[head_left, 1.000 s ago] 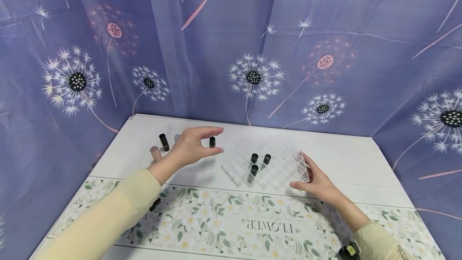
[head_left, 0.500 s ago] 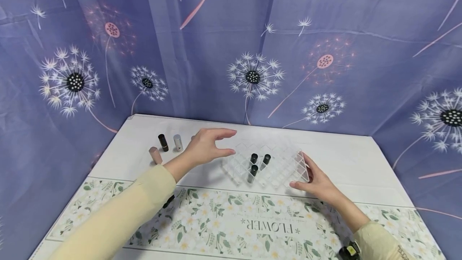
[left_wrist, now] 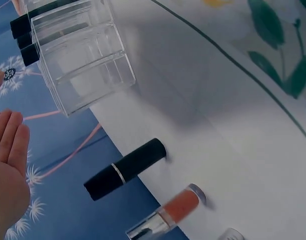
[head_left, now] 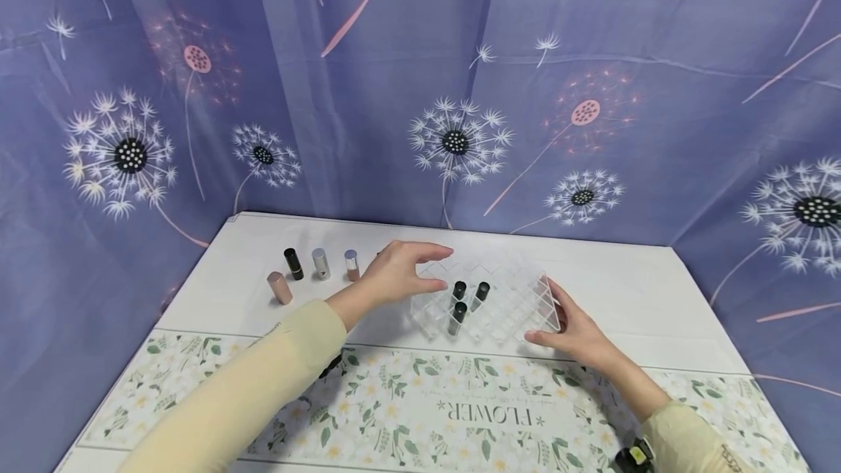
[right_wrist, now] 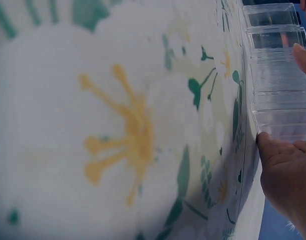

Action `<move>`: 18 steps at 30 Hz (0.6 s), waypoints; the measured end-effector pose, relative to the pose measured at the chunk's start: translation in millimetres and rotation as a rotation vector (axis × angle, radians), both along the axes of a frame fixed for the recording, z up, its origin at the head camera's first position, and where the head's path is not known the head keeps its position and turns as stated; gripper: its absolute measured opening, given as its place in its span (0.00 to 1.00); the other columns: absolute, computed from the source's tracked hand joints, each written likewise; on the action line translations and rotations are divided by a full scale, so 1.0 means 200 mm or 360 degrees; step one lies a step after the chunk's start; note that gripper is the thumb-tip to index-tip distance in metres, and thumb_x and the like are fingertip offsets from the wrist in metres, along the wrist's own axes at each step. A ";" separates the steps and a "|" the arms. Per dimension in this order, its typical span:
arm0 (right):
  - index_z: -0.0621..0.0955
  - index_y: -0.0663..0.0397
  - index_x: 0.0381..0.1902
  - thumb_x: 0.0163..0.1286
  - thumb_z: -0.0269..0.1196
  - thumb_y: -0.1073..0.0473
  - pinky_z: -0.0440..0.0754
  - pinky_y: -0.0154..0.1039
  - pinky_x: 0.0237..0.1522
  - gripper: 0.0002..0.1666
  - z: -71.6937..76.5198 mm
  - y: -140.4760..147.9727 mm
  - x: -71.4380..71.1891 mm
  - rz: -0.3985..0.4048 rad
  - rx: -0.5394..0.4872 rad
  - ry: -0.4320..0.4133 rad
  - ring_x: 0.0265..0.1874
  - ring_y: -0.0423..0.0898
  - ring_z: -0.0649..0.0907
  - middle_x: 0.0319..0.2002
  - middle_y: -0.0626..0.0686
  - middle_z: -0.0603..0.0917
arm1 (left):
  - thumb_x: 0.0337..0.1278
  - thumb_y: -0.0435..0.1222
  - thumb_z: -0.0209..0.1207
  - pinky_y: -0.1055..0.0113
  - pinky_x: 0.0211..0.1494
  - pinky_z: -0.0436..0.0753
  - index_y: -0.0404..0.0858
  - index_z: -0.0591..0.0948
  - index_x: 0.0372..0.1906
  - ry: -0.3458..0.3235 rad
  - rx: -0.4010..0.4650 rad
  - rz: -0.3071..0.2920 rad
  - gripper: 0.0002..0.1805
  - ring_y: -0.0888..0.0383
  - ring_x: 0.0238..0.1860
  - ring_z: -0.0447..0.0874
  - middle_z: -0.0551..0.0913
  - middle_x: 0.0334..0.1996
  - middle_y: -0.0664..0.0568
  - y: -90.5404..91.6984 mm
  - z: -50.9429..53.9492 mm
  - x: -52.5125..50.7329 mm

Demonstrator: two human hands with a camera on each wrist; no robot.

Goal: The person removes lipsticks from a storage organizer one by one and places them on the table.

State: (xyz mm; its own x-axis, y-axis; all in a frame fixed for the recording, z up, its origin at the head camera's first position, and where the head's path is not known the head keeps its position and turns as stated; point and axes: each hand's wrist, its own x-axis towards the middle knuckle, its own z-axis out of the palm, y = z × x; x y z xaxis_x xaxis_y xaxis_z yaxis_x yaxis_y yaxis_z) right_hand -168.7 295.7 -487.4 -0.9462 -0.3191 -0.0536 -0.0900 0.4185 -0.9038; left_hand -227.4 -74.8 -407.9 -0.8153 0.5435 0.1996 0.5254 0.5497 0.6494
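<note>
A clear acrylic lipstick organizer (head_left: pixel 506 312) with diamond-shaped slots lies on the table; three black-capped lipsticks stand in it, one being the front lipstick (head_left: pixel 458 318). My right hand (head_left: pixel 578 327) grips the organizer's right end between thumb and fingers. Over its left end hovers my left hand (head_left: pixel 401 272), thumb and fingers spread apart, with nothing seen between them. In the left wrist view, a black lipstick (left_wrist: pixel 125 170) stands on the table behind this hand, beside a coral lipstick (left_wrist: pixel 167 215). The head view mostly hides that black one.
Left of the left hand stand a pink lipstick (head_left: pixel 279 287), another black lipstick (head_left: pixel 293 264) and a silver lipstick (head_left: pixel 320 264). A flower-printed mat (head_left: pixel 394 414) covers the table's front, and a patterned curtain (head_left: pixel 368 93) hangs behind.
My left hand has moved right, from beside the standing lipsticks to over the organizer's left end, uncovering the silver and coral lipsticks. The right hand keeps its grip.
</note>
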 end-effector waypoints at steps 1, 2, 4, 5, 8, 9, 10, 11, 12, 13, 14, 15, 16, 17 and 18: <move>0.41 0.54 0.89 0.69 0.76 0.61 0.87 0.33 0.52 0.68 0.00 0.00 0.00 0.0005 0.0000 0.0004 0.69 0.70 0.76 0.77 0.75 0.65 | 0.60 0.41 0.78 0.58 0.69 0.83 0.44 0.84 0.70 0.0001 -0.0009 -0.0006 0.32 0.50 0.63 0.87 0.87 0.64 0.54 0.01 0.00 0.00; 0.40 0.55 0.89 0.69 0.75 0.61 0.87 0.33 0.52 0.68 0.00 0.00 0.00 0.0010 0.0000 0.0005 0.70 0.71 0.76 0.77 0.75 0.65 | 0.60 0.42 0.78 0.58 0.69 0.83 0.45 0.83 0.70 -0.0002 -0.0021 -0.0009 0.32 0.50 0.63 0.87 0.87 0.64 0.54 0.02 0.00 0.00; 0.40 0.54 0.89 0.70 0.75 0.61 0.87 0.33 0.52 0.68 0.00 0.00 0.00 0.0005 0.0009 0.0003 0.70 0.71 0.75 0.78 0.75 0.65 | 0.60 0.42 0.78 0.58 0.69 0.83 0.46 0.83 0.70 0.0003 -0.0037 -0.0015 0.33 0.50 0.64 0.87 0.87 0.64 0.54 0.03 -0.01 -0.01; 0.41 0.54 0.89 0.70 0.76 0.61 0.88 0.34 0.52 0.68 0.00 0.00 0.00 0.0001 0.0011 0.0000 0.70 0.71 0.75 0.78 0.74 0.65 | 0.60 0.42 0.78 0.57 0.69 0.83 0.46 0.83 0.71 0.0001 -0.0042 -0.0018 0.33 0.51 0.64 0.87 0.87 0.64 0.54 0.04 -0.01 -0.01; 0.40 0.52 0.89 0.70 0.76 0.60 0.88 0.34 0.52 0.68 -0.01 0.00 0.00 -0.0006 0.0020 -0.0010 0.71 0.71 0.74 0.78 0.74 0.64 | 0.60 0.43 0.78 0.57 0.69 0.83 0.47 0.82 0.72 -0.0018 -0.0059 -0.0020 0.34 0.52 0.65 0.86 0.86 0.65 0.55 0.05 -0.01 -0.01; 0.41 0.52 0.89 0.69 0.76 0.59 0.87 0.33 0.53 0.68 -0.01 0.00 0.00 -0.0014 0.0025 -0.0013 0.71 0.71 0.74 0.79 0.73 0.64 | 0.60 0.43 0.78 0.57 0.69 0.83 0.47 0.82 0.72 -0.0025 -0.0059 -0.0025 0.34 0.52 0.65 0.85 0.86 0.65 0.54 0.05 -0.01 -0.01; 0.41 0.52 0.89 0.69 0.76 0.59 0.87 0.33 0.53 0.69 -0.01 0.00 0.00 -0.0015 0.0027 -0.0013 0.72 0.72 0.73 0.79 0.73 0.63 | 0.59 0.43 0.78 0.56 0.69 0.83 0.48 0.82 0.72 -0.0035 -0.0058 -0.0029 0.35 0.52 0.65 0.85 0.86 0.65 0.54 0.06 -0.02 -0.01; 0.40 0.52 0.89 0.69 0.76 0.59 0.87 0.32 0.53 0.69 -0.01 0.00 0.00 -0.0012 0.0035 -0.0011 0.72 0.72 0.73 0.79 0.74 0.63 | 0.59 0.43 0.78 0.56 0.70 0.83 0.48 0.82 0.72 -0.0041 -0.0061 -0.0033 0.35 0.51 0.66 0.85 0.86 0.66 0.55 0.06 -0.02 -0.02; 0.40 0.52 0.89 0.69 0.76 0.58 0.86 0.32 0.54 0.69 -0.01 0.00 0.00 -0.0013 0.0042 -0.0009 0.73 0.71 0.72 0.79 0.74 0.62 | 0.59 0.43 0.78 0.56 0.70 0.82 0.48 0.82 0.72 -0.0044 -0.0062 -0.0040 0.35 0.51 0.66 0.85 0.85 0.66 0.55 0.07 -0.02 -0.02; 0.40 0.53 0.89 0.69 0.76 0.58 0.86 0.32 0.54 0.69 0.00 0.00 0.00 -0.0012 0.0046 -0.0003 0.72 0.72 0.73 0.79 0.74 0.63 | 0.59 0.43 0.78 0.56 0.70 0.82 0.47 0.81 0.72 -0.0050 -0.0063 -0.0049 0.35 0.51 0.66 0.85 0.85 0.66 0.55 0.07 -0.02 -0.02; 0.41 0.53 0.89 0.69 0.76 0.58 0.86 0.32 0.53 0.68 0.00 0.00 0.00 -0.0017 0.0055 0.0000 0.72 0.71 0.73 0.79 0.74 0.64 | 0.59 0.43 0.79 0.56 0.70 0.82 0.47 0.81 0.72 -0.0057 -0.0064 -0.0056 0.36 0.51 0.66 0.85 0.85 0.66 0.55 0.07 -0.03 -0.02; 0.41 0.53 0.89 0.70 0.76 0.58 0.86 0.32 0.53 0.68 0.00 0.00 0.00 -0.0015 0.0060 0.0002 0.72 0.71 0.74 0.78 0.74 0.64 | 0.58 0.43 0.79 0.56 0.70 0.82 0.47 0.82 0.72 -0.0062 -0.0062 -0.0063 0.36 0.50 0.65 0.85 0.85 0.66 0.55 0.08 -0.03 -0.03; 0.41 0.54 0.89 0.70 0.76 0.58 0.87 0.33 0.53 0.68 0.00 0.00 0.00 -0.0012 0.0062 0.0003 0.71 0.71 0.75 0.78 0.74 0.65 | 0.58 0.43 0.79 0.56 0.70 0.82 0.47 0.82 0.72 -0.0064 -0.0061 -0.0071 0.36 0.50 0.65 0.85 0.85 0.66 0.55 0.08 -0.04 -0.03; 0.41 0.54 0.89 0.70 0.76 0.58 0.87 0.33 0.53 0.68 0.00 0.00 0.00 -0.0011 0.0065 0.0005 0.70 0.70 0.75 0.77 0.74 0.66 | 0.58 0.43 0.79 0.57 0.70 0.82 0.47 0.82 0.72 -0.0063 -0.0064 -0.0077 0.36 0.50 0.65 0.85 0.85 0.66 0.56 0.09 -0.04 -0.03; 0.41 0.54 0.89 0.69 0.76 0.58 0.87 0.33 0.53 0.68 0.00 0.00 0.00 -0.0018 0.0065 0.0005 0.70 0.70 0.76 0.77 0.74 0.66 | 0.57 0.43 0.79 0.57 0.69 0.83 0.47 0.82 0.72 -0.0061 -0.0063 -0.0084 0.36 0.51 0.65 0.86 0.85 0.66 0.56 0.09 -0.05 -0.03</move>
